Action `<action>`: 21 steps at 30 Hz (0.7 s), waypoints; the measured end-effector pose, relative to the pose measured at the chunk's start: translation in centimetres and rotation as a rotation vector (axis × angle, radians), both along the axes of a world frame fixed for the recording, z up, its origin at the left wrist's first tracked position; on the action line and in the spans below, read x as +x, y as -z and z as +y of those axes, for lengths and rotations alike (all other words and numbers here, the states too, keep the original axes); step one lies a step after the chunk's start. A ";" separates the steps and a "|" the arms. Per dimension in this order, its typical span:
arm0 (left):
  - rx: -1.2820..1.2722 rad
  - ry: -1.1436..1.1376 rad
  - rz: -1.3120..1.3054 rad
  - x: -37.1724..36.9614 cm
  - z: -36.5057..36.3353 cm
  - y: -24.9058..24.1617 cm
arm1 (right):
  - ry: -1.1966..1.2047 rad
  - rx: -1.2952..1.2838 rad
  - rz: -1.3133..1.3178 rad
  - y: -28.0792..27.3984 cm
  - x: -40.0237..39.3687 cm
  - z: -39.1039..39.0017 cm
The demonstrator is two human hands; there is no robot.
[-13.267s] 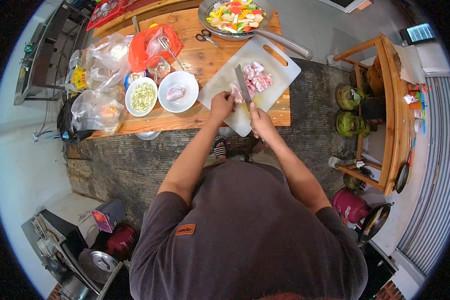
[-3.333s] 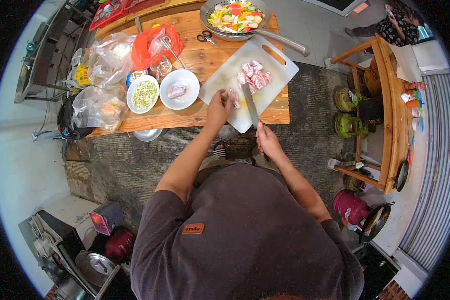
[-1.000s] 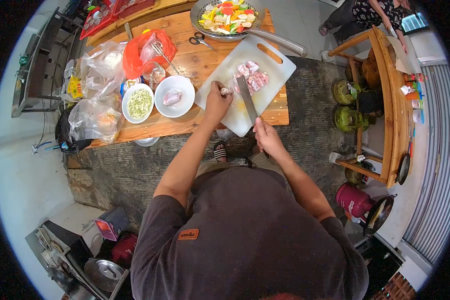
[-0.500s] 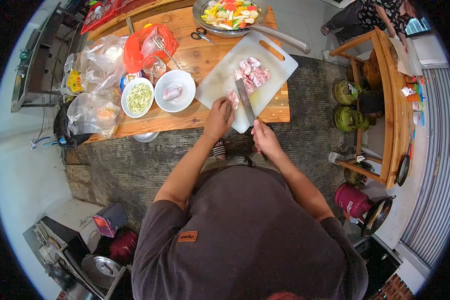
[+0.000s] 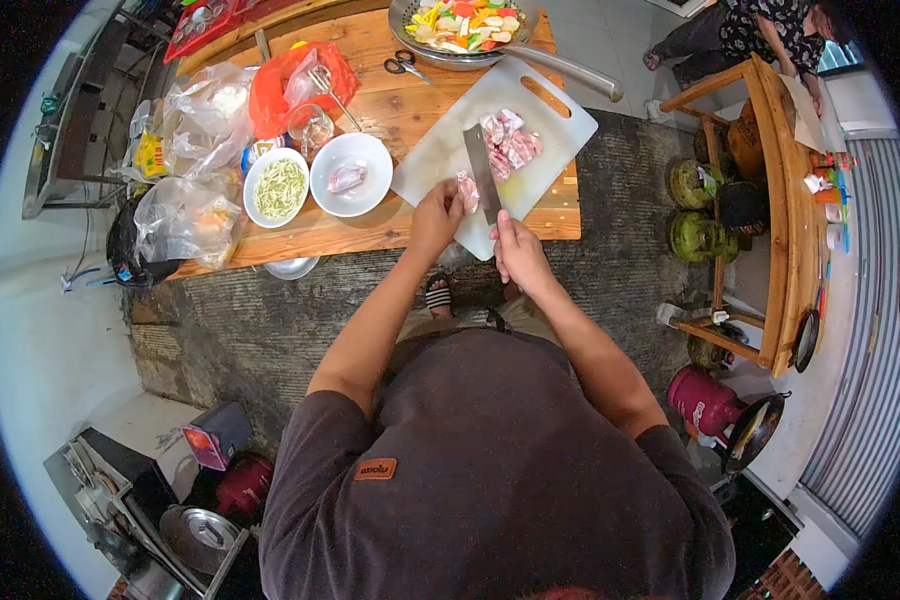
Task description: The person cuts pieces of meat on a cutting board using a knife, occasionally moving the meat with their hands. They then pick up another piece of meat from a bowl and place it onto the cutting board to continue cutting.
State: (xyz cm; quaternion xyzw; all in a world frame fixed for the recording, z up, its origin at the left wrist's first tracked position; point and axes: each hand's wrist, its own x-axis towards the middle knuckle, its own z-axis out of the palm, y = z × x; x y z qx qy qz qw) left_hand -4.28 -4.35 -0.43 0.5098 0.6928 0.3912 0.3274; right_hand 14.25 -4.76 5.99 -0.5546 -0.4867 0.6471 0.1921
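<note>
The left hand has its grip pinched on raw meat, the right hand clamped round a knife; the shirt patch lettering is unclear.

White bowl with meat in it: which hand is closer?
Left. The left hand is right of the bowl, at the cutting board; the right hand is farther right, holding the knife.

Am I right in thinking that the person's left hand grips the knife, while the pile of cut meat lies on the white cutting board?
Not quite: the head view shows the right hand gripping the knife, not the left hand. The pile of cut meat does lie on the white cutting board.
</note>
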 end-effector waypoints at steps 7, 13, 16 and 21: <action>-0.179 0.268 0.089 -3.1 4.6 2.1 | 0.029 -0.031 -0.022 -0.1 -0.8 0.0; -0.251 0.247 0.269 -2.6 5.7 1.1 | 0.011 -0.022 -0.056 -0.3 0.5 -0.9; -0.315 0.205 0.209 -2.2 5.5 -0.1 | 0.014 -0.024 -0.065 -0.9 0.5 -1.1; -0.173 0.079 0.145 -1.1 5.1 0.7 | 0.006 -0.010 -0.071 -0.9 0.6 -1.2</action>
